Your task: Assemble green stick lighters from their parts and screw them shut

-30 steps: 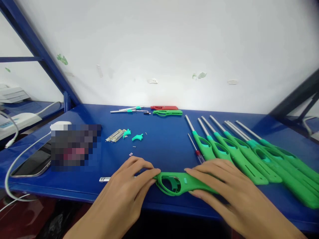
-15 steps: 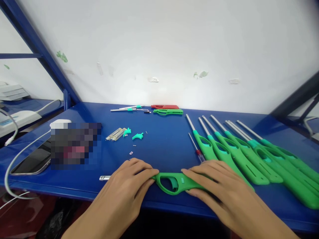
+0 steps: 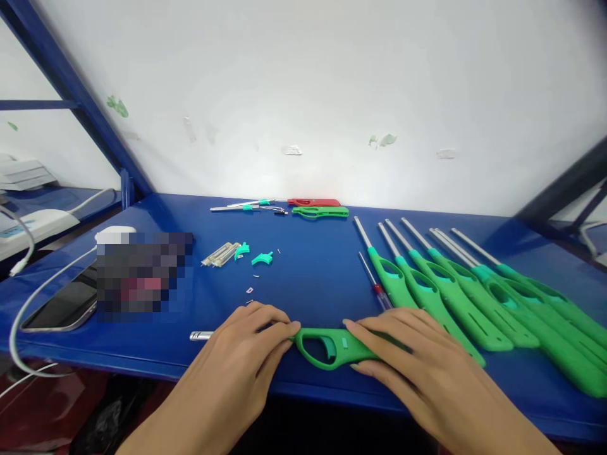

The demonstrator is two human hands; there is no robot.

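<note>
A green long-necked lighter [image 3: 337, 346] lies crosswise near the table's front edge, its metal tip sticking out to the left. My left hand [image 3: 246, 360] is closed around its neck end, and the fingers cover most of the metal tube. My right hand [image 3: 408, 354] grips the handle, thumb below and fingers above. Between the hands show the oval trigger opening and a small teal switch. Just beyond my right hand lies a screwdriver [image 3: 377, 287] with a red and clear handle. Several green lighters [image 3: 455, 303] lie side by side to the right.
Teal triggers [image 3: 262, 258], clear fuel tubes [image 3: 222, 254] and tiny metal pins lie mid-table on the blue table [image 3: 313, 278]. Red [image 3: 313, 202] and green [image 3: 320, 212] casing halves and metal tubes [image 3: 232, 208] lie by the wall. A phone [image 3: 61, 303] and white cable are at left.
Both hands keep their hold on the lighter. My right hand has shifted very slightly left along the handle; the rest stays in place.
</note>
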